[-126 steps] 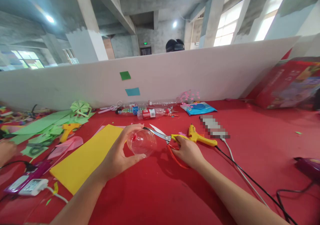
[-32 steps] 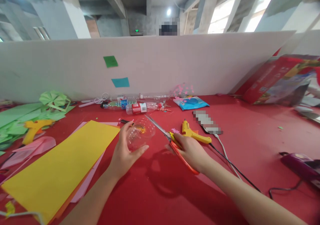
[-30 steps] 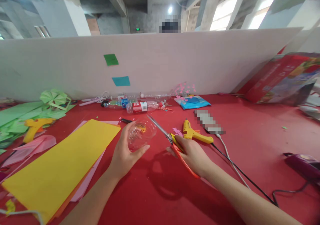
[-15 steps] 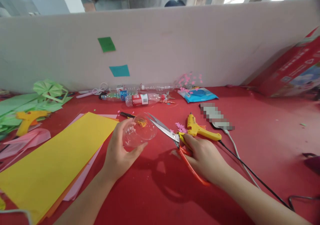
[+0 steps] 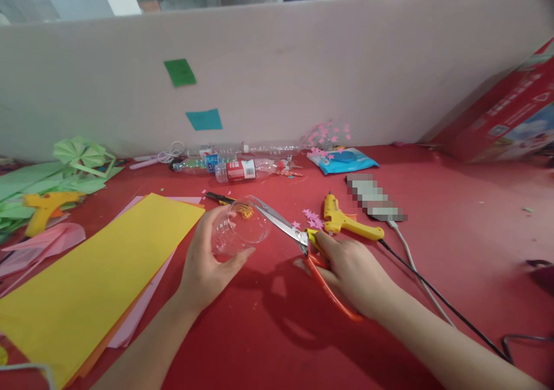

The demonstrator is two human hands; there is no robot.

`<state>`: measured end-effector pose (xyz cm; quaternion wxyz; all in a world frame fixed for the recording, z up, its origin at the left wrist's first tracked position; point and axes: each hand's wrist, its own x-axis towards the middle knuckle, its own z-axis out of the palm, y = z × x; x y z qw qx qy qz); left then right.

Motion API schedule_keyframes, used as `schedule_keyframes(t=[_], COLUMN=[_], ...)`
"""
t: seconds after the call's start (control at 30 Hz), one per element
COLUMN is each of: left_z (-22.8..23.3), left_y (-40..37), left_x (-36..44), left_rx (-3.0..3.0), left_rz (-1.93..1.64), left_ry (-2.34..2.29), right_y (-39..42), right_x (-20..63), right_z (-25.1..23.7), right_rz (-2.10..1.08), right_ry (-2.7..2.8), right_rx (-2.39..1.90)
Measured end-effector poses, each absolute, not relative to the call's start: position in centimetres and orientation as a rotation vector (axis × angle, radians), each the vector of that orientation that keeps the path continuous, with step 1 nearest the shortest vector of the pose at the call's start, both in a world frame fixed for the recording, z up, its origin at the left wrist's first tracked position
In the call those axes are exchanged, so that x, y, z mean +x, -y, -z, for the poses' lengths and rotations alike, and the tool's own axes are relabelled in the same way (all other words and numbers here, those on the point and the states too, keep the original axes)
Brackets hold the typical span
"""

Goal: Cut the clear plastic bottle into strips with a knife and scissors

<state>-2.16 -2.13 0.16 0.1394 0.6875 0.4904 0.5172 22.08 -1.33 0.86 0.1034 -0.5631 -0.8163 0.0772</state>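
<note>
My left hand [image 5: 201, 263] curls around a cut piece of clear plastic bottle [image 5: 227, 241], its round open rim turned toward the right. Scissors [image 5: 283, 224] with yellow and red handles are in my right hand [image 5: 357, 272]. Their blades point up and left, with the tips at the bottle piece's upper rim; whether they touch the plastic I cannot tell. Behind the bottle piece lies a black utility knife [image 5: 220, 198]. Small pink paper stars [image 5: 312, 219] are scattered just beyond the scissors.
A yellow glue gun [image 5: 346, 221] and a phone [image 5: 376, 198] with cables lie at right. Plastic bottles [image 5: 236, 171] and a blue wipes packet [image 5: 345, 162] rest along the wall. Yellow paper sheets [image 5: 112, 263] spread at left, near another glue gun [image 5: 43, 208] and green paper [image 5: 30, 181].
The view has tilted slightly, so the background sits a little higher. Both hands, the bottle piece and the scissors stay in almost the same place.
</note>
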Motion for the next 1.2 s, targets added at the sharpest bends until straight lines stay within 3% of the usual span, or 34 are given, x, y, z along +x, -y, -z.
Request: schedule_keyframes(t=[1.2], left_z=[-0.5], left_y=[1.6], left_x=[-3.6], left_rx=[1.774], left_rz=[-1.219], left_ry=[-1.122], right_y=[0.8], right_x=[22.5], right_z=[-0.5], right_rz=[-0.188], right_ry=[2.45], right_rx=[-1.655])
